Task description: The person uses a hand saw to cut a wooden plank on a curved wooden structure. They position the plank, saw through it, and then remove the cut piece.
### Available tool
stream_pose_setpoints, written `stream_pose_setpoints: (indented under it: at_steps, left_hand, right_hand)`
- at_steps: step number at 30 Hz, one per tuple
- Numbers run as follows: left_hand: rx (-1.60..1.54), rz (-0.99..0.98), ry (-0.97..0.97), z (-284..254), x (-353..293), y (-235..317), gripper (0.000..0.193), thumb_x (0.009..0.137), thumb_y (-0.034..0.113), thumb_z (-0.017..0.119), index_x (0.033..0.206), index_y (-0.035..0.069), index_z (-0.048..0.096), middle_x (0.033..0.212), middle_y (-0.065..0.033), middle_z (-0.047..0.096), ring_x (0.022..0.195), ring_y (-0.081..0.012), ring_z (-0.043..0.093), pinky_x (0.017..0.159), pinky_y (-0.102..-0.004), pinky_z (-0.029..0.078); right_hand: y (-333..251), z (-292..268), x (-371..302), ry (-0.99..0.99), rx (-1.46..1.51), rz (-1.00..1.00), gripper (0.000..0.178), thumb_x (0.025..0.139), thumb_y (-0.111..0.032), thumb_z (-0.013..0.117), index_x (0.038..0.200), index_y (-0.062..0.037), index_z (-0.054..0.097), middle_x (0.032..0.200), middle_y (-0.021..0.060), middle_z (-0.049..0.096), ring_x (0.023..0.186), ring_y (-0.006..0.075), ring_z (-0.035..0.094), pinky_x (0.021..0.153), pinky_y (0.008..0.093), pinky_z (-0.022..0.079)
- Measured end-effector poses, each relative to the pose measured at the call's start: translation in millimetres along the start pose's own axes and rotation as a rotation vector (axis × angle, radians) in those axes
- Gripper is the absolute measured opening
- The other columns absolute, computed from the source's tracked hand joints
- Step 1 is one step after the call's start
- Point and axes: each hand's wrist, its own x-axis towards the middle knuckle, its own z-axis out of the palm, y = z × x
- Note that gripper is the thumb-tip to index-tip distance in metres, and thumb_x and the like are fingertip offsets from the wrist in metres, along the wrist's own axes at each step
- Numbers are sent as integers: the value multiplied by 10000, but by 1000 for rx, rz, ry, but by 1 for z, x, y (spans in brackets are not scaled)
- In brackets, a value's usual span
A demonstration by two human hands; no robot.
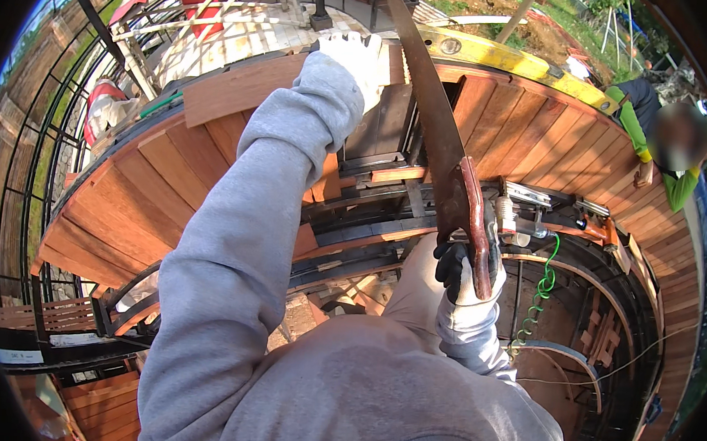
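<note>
My right hand, in a black and white glove, is closed round the reddish handle of a handsaw. The saw's long, brown, rusty-looking blade points up and away, its tip near the far edge of the deck. Ahead and to the left, my left hand in a white glove presses on a loose wooden board, its fingers bent over the far side. That board lies across the ends of fitted deck planks. Between the hands, a gap in the planking shows dark metal framing.
A yellow spirit level lies along the far deck edge. Right of the saw are power tools and a coiled green hose. At the far right, a person in green sleeves leans on the curved deck. Black railings stand left.
</note>
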Motion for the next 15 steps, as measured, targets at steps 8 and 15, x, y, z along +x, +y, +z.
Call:
stream_pose_setpoints:
  at_steps: [8,15]
  left_hand:
    - [-83,-7,13,7,1,-1,691,937,412,596,1502,44,445,1428,-217,573,1302,-368,566,1115,-494,423]
    - [-54,-32,54,-20,-24,-12,716,890,412,715,1435,8,483,1331,-186,614,1196,-338,618,1034,-439,493]
  right_hand:
    - [7,7,18,-61,-66,160,597,944,-168,646,1500,-27,481,954,110,716,757,163,688,706,301,554]
    - [16,18,21,-112,-122,-61,624,943,-97,646,1524,2,445,1086,95,701,868,133,660,806,280,539]
